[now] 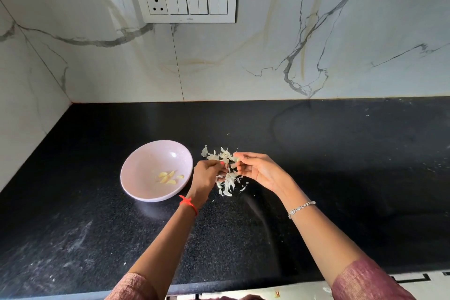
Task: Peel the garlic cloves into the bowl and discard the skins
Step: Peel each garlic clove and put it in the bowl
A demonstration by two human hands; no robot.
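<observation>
Looking down through the head camera, I see both hands meeting above the black worktop (341,153), near its middle and just right of the pink bowl (146,165). The left hand (207,175) has its fingers curled and pinches a garlic clove (234,165) at the fingertips. The right hand (258,169) pinches the same clove from the other side. Loose skins (227,186) lie heaped on the worktop directly beneath the hands. Several peeled cloves (166,177) sit in the bottom of the bowl. A switch plate (186,3) is on the marble wall (243,56) along the worktop's far edge.
</observation>
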